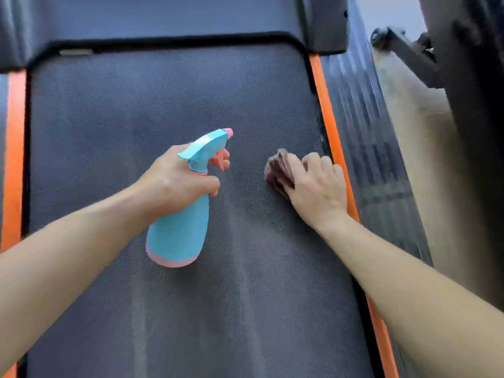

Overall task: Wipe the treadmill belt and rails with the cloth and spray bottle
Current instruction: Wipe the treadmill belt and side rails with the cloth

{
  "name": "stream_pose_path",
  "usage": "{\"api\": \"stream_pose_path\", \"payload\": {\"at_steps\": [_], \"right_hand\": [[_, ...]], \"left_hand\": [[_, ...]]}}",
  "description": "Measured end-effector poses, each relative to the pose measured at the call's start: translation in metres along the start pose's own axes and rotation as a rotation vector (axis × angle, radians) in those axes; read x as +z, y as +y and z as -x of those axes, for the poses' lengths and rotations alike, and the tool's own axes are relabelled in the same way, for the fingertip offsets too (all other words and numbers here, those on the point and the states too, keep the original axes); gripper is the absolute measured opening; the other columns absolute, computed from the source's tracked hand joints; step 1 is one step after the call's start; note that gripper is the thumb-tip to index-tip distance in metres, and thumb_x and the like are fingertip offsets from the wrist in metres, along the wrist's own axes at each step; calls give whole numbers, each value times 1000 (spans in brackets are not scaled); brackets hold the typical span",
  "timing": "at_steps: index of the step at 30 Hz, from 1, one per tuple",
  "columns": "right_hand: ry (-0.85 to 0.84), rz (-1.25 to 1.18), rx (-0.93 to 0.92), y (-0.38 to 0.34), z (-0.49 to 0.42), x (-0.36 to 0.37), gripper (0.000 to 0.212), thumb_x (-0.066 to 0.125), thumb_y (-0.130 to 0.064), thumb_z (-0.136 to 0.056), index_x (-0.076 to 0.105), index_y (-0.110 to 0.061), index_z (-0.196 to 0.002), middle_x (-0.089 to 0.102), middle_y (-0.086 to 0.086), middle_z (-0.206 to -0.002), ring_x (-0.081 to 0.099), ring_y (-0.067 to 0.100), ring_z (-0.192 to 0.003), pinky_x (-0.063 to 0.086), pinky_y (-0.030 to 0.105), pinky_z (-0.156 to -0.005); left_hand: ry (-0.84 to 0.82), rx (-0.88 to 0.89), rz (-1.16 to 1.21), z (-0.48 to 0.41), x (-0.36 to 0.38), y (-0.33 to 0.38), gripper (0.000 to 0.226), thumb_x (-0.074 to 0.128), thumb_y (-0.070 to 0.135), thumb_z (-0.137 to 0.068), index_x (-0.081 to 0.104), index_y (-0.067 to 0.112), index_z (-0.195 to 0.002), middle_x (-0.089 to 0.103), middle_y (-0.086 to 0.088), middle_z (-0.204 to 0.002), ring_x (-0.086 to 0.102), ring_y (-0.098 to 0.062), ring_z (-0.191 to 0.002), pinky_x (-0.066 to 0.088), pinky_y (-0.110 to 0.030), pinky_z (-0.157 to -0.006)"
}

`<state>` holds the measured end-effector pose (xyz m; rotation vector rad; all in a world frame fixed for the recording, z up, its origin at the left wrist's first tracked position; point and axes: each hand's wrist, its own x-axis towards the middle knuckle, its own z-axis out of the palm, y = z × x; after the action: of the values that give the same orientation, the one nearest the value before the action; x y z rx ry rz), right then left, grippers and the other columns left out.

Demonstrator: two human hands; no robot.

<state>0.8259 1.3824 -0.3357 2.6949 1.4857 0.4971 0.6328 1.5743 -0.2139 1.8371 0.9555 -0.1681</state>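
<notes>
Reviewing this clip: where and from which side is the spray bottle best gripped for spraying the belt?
Grip the spray bottle at its narrow neck below the head, coming from behind, as the left hand does. The nozzle points away toward the belt, leaving a finger free for the pink trigger.

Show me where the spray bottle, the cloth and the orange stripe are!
spray bottle [180,230]: head view, on its blue body below the left hand.
cloth [278,170]: head view, on the bunched part beside the right hand's fingers.
orange stripe [323,105]: head view, on the belt's right-side strip.

Head cam, looking down, close.
</notes>
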Motion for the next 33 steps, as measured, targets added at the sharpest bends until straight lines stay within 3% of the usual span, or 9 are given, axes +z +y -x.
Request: {"api": "stream_pose_path", "payload": {"at_steps": [3,6,9,12,16,20,24,27,33], "right_hand": [[7,94,271,3,-55,7,33,74,-44,-83,66,-20,-105,59,9,-91,57,32,-81,45,40,-67],[-59,52,401,-7,-33,-8,36,69,-46,-86,64,-19,-109,60,10,-97,57,33,-87,45,41,-71],[-115,-31,530,-12,40,-31,40,67,-47,-88,64,-20,-117,58,10,-96,56,35,-84,44,43,-69],[-189,3,496,-10,74,-40,46,72,-44,-82,65,-18,-119,58,11,-95,55,34,-82,42,42,-66],[-135,12,548,-9,9,-28,38,65,-44,-87,63,-15,-112,58,12,-101,56,36,-91,43,44,-74],[-208,-18,580,-9,-46,-18,31,56,-43,-96,61,-15,-108,57,11,-109,54,35,-100,42,45,-81],[-171,2,492,-5,14,-39,31,62,-42,-89,62,-15,-104,57,11,-96,54,36,-86,44,44,-71],[-227,-26,419,-1,56,-49,34,63,-43,-89,63,-14,-106,56,10,-91,54,35,-81,44,43,-67],[-111,-45,375,2,-39,-18,31,63,-44,-90,64,-13,-98,60,11,-99,57,36,-89,45,43,-73]], "left_hand": [[-19,25,-21,1,5,-2,43,67,28,-59,72,43,-98,72,30,-109,66,-5,-94,47,-22,-75],[-29,35,-4,0,6,-3,36,77,16,-73,71,44,-95,71,31,-110,62,5,-89,44,-19,-74],[-41,27,5,-3,4,-2,51,77,15,-72,70,53,-106,72,30,-110,64,0,-96,45,-22,-78],[-52,29,35,-7,3,-1,65,68,27,-59,66,59,-115,74,26,-110,66,-14,-105,50,-32,-90],[-58,19,13,-10,2,-2,53,67,28,-57,72,43,-107,74,26,-109,66,-13,-106,49,-31,-88],[-66,23,15,-12,2,-4,53,68,27,-58,73,43,-107,74,25,-112,67,-9,-106,50,-33,-94],[-58,8,23,-15,2,-3,54,67,28,-56,73,46,-106,74,28,-110,67,-5,-100,50,-32,-90],[-73,-2,29,-16,4,1,53,66,28,-55,72,51,-101,74,29,-107,65,-1,-93,46,-24,-78],[-80,34,-7,-17,10,2,46,67,27,-55,74,43,-97,76,18,-109,68,-15,-105,51,-28,-84]]}}
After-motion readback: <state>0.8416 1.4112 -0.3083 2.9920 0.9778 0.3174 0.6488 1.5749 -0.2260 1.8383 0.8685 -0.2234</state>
